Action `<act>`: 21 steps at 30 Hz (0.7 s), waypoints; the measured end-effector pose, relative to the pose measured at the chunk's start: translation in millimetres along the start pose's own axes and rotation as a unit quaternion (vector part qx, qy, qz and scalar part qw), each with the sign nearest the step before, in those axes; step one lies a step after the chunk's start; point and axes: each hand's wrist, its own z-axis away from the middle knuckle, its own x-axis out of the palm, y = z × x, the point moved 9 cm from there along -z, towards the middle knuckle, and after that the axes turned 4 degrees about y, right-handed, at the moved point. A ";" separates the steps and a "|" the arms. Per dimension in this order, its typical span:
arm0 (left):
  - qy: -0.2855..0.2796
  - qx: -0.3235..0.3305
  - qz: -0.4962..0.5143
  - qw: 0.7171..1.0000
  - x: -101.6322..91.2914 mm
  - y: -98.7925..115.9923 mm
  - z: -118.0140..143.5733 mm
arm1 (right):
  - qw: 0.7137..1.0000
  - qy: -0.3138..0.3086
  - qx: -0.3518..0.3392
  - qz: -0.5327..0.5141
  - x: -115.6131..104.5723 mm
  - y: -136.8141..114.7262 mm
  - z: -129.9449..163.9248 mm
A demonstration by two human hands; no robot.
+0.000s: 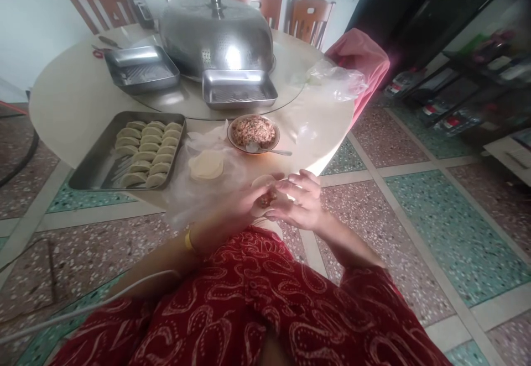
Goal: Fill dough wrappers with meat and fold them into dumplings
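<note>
At the centre of the frame, just below the table (74, 106) edge, my left hand (240, 208) and right hand (301, 203) meet around a dumpling wrapper (262, 182). It is a pale, thin round, cupped open, with a dab of brownish filling (269, 199) showing in its fold. The fingers of both hands are curled and pinching its edges. Above it sit the bowl of filling (253, 132) and a stack of wrappers (206, 165); left of these, a tray of folded dumplings (145, 153).
</note>
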 end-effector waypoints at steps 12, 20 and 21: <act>0.075 0.007 -0.201 0.977 -7.5 19.7 -5.5 | 0.997 0.028 0.073 -0.001 12.6 10.7 -6.2; 0.016 0.031 -0.242 0.970 -12.9 13.3 -10.6 | 0.983 0.029 0.174 -0.056 22.2 25.7 -9.3; 0.006 0.039 -0.243 0.969 -11.0 14.9 -11.1 | 0.981 0.033 0.182 -0.062 22.0 26.7 -9.8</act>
